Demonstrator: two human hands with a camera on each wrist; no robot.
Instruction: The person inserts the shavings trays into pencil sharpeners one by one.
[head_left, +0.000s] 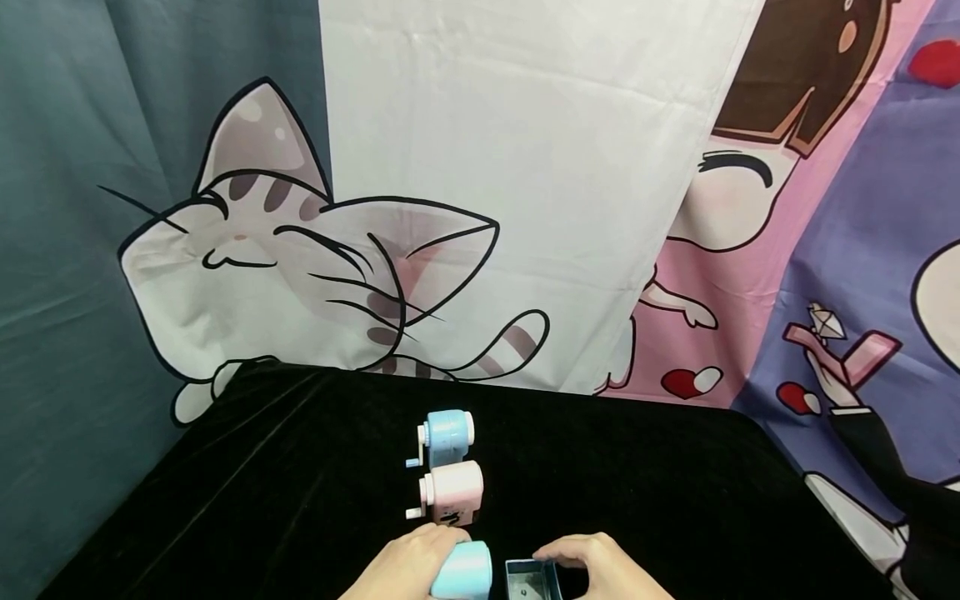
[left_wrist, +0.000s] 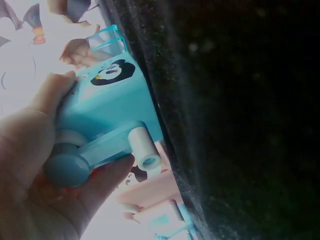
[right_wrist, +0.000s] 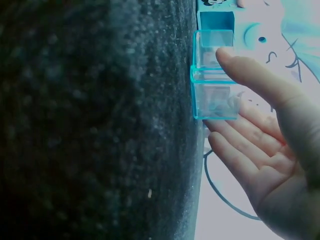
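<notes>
A light-blue crank pencil sharpener (head_left: 462, 571) with a panda print (left_wrist: 114, 73) is gripped from the side by my left hand (head_left: 408, 565), thumb on one face and fingers on the opposite one. Its crank (left_wrist: 107, 145) points toward the left wrist camera. Just right of it, my right hand (head_left: 609, 571) holds a clear blue shavings drawer (right_wrist: 215, 100), thumb against its wall and fingers on the far side. In the right wrist view, the sharpener's square slot (right_wrist: 217, 21) shows beyond the drawer. Small dark specks lie inside the drawer in the head view.
A pink crank sharpener (head_left: 456, 490) stands on the black cloth (head_left: 300, 500) beyond the left hand. Behind it is another blue crank sharpener (head_left: 448, 435). A printed curtain with a cartoon cat (head_left: 247, 292) hangs at the back.
</notes>
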